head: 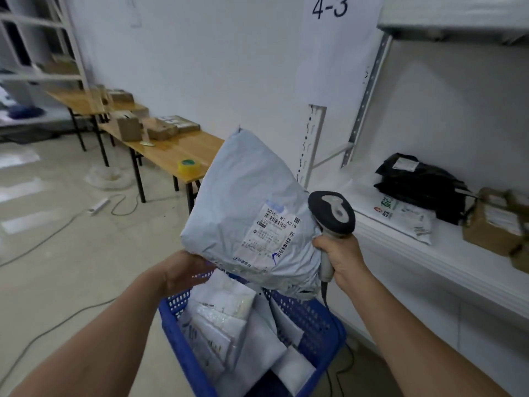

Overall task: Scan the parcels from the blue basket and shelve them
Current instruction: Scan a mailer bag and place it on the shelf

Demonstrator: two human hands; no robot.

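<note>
View: head, looking down past both forearms.
Parcel (243, 202): grey poly bag, held up mid-frame above the basket, label side to cam, one corner pointing up.
Label (272, 233): white, creased, on parcel's lower R face; barcodes + "501E".
L hand (183, 270): under parcel's lower L corner, gripping it; fingers mostly hidden behind the bag.
R hand (340, 253): fist wrapped tight round scanner handle, knuckles against parcel's R edge.
Scanner (332, 213): black/grey head up, touching parcel just R of label; cord hangs down by basket.
Basket (315, 316): blue, perforated, below the hands, beside shelf.
Mailers (223, 325): white + bubble packs, stacked inside basket.
Shelf (400, 245): white, at R.
Sign (329, 7): paper, "4-3", above shelf's L post.
Black bags (420, 184): piled on shelf, partly atop white mailer (400, 216).
Cartons (492, 222): brown, on shelf, just R of black bags.
Bench (177, 150): wood, along wall at L; boxes (148, 124) + yellow tape (189, 166) on it.
</note>
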